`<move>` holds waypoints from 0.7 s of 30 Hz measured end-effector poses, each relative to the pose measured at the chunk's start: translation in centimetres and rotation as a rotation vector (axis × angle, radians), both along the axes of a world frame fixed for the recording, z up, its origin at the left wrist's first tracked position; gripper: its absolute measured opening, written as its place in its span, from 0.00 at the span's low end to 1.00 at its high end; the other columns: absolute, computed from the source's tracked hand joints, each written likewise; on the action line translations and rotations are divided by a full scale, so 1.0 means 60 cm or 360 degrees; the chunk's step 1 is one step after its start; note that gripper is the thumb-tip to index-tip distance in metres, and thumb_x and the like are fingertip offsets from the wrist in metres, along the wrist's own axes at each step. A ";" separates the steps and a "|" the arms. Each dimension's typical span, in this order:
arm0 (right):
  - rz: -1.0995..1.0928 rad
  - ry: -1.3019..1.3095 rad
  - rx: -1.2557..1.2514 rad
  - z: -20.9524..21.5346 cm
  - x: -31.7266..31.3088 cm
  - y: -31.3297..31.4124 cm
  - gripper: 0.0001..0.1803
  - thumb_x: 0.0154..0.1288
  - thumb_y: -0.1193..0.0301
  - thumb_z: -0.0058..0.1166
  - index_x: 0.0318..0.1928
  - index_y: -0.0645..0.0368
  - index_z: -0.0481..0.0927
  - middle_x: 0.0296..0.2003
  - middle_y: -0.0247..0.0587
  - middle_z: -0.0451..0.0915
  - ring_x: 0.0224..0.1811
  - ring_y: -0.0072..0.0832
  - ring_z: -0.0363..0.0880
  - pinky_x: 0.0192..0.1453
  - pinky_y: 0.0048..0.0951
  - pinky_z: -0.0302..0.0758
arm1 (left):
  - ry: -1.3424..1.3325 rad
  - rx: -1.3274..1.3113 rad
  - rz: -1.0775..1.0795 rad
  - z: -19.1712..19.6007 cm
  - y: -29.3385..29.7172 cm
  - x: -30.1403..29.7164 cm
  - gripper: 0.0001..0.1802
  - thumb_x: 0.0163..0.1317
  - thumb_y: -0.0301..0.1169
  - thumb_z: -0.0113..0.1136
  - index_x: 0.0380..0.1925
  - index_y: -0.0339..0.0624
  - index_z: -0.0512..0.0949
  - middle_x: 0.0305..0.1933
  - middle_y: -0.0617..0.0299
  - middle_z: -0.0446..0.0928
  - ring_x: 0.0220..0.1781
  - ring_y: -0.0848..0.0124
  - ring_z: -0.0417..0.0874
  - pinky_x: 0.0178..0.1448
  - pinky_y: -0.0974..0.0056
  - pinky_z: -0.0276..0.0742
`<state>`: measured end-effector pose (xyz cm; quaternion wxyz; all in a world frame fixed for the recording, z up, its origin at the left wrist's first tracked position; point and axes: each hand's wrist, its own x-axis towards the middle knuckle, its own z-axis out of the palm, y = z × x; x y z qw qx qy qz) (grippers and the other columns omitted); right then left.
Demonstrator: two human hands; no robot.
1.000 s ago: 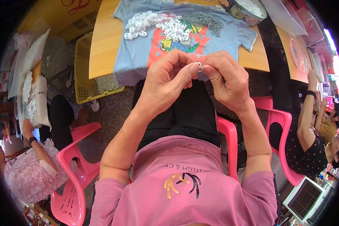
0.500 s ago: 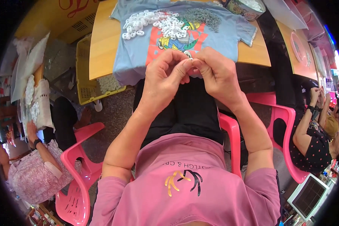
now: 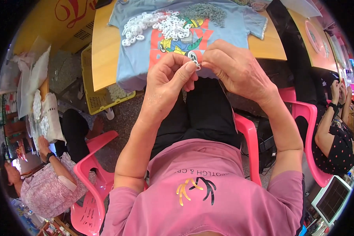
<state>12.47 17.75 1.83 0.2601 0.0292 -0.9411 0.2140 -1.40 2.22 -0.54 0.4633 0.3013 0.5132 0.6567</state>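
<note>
The left hand (image 3: 167,78) pinches a white piece (image 3: 198,67) in the upper middle; I can't tell if the right hand (image 3: 240,70) grips too. A white pile (image 3: 173,27) and grey pile (image 3: 206,13) seem left; what's done isn't clear.

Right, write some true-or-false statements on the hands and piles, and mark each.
1. The left hand holds a small white piece; the right hand is close by. True.
2. A white pile and a grey pile lie on a blue shirt. True.
3. The grey pile is left of the white pile. False: it is to the right.
4. The blue shirt is folded small. False: it is spread over the table.
</note>
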 end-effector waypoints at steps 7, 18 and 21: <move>0.0101 0.0058 0.0033 0.006 -0.008 0.001 0.07 0.63 0.76 0.57 0.37 0.63 0.72 0.33 0.46 0.74 0.31 0.45 0.75 0.31 0.38 0.72 | -0.0006 0.0018 0.0025 0.009 -0.005 0.005 0.10 0.68 0.33 0.60 0.39 0.37 0.75 0.30 0.66 0.77 0.29 0.81 0.75 0.33 0.75 0.71; 0.0193 -0.0001 -0.0636 -0.012 -0.006 -0.011 0.07 0.74 0.72 0.46 0.37 0.64 0.72 0.29 0.41 0.72 0.25 0.31 0.71 0.30 0.30 0.70 | 0.0356 0.0115 0.0169 0.031 -0.002 0.023 0.06 0.67 0.27 0.60 0.38 0.36 0.74 0.29 0.68 0.76 0.29 0.83 0.73 0.32 0.77 0.68; 0.0188 0.0025 -0.0724 -0.021 -0.008 -0.015 0.08 0.74 0.72 0.45 0.38 0.64 0.73 0.29 0.40 0.72 0.25 0.30 0.71 0.30 0.29 0.70 | 0.0447 0.0131 0.0207 0.030 -0.001 0.024 0.05 0.67 0.26 0.59 0.38 0.36 0.74 0.29 0.68 0.76 0.28 0.83 0.73 0.31 0.77 0.68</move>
